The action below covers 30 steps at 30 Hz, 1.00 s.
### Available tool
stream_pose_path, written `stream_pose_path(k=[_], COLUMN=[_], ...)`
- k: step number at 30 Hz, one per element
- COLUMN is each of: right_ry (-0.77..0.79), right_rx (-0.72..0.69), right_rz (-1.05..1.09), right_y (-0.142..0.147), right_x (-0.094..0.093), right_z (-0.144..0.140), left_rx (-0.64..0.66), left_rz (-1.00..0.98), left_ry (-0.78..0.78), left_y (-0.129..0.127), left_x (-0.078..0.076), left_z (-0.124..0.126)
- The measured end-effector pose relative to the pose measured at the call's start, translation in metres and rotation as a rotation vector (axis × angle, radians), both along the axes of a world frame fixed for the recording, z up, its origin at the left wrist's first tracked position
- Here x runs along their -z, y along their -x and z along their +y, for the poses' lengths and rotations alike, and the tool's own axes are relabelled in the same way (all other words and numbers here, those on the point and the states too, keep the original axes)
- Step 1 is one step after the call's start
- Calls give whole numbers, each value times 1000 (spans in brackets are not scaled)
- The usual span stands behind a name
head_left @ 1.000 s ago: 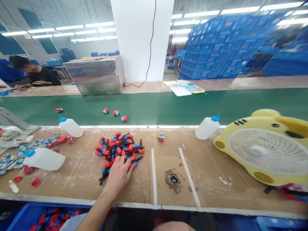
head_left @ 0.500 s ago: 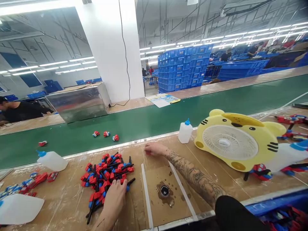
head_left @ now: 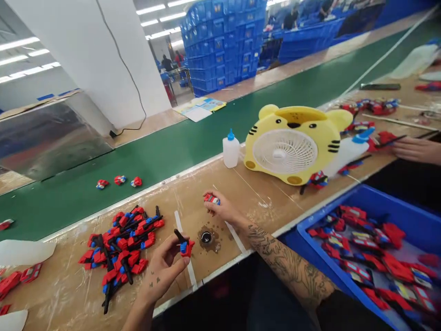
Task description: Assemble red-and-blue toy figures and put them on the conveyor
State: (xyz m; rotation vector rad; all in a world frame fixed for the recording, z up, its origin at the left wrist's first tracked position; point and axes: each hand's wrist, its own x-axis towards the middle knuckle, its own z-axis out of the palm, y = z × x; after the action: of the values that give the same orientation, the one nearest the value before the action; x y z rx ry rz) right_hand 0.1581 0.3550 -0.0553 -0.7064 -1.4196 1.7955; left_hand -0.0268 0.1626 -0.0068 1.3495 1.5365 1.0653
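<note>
My left hand (head_left: 165, 266) pinches a small red and blue toy part with a black rod (head_left: 186, 246), raised over the bench just right of a pile of similar parts (head_left: 122, 248). In my right hand (head_left: 222, 209) is a red, white and blue toy piece (head_left: 212, 199), gripped by the fingers beyond the small round black cup (head_left: 206, 237). The cup sits on a wet-spotted piece of cardboard between two white tape strips, with both hands close to it but apart from it.
A blue bin (head_left: 344, 266) of red toy pieces stands at the right. Beyond my right hand are a white bottle (head_left: 230, 149) and a yellow tiger-faced fan (head_left: 292, 147). Another person's hand (head_left: 418, 149) works at far right. The green belt (head_left: 165, 156) carries several small pieces.
My left hand has lifted a part from the pile and moved right. My right hand has come nearer the cup, now showing its toy piece. The view has turned right and down.
</note>
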Motion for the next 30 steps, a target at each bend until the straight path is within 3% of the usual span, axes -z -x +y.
stream_pose_path(k=[2,4,6,9,16,18,21,24,28,30], right_ry=[290,442,464,387,386,408,436,416,277,210], right_rx=[5,-58,-135,-136,-27,-19,3,19,43,52], right_rz=[166,306,364,393,429,418,430,440,379,341], right_y=[-11,-23,-34,-45,-50,-51,-50,-44,-28,-19], right_x=[7,10,9,6,12,13,14,17,15,12], right_z=[-8,-17,-26,-34,-33,-33,-35,-38,-41,-42], left_rx=[199,413,585,730,873,845,694,415,-55,-186], left_rz=[283,573,795,986,1089,1039,844,514,-37,-228], left_ry=[-124,-259,-339,-371,-319,-311,-306,-231,-152,-150], left_y=[-5,-6,-6,-8,-18,-16,-9,-3,-6,-9], left_x=[-7,-12,-15,-17,-22,-23,-22,-13,7,13], left_z=[13,24,33,45,61,60,56,50,46,48])
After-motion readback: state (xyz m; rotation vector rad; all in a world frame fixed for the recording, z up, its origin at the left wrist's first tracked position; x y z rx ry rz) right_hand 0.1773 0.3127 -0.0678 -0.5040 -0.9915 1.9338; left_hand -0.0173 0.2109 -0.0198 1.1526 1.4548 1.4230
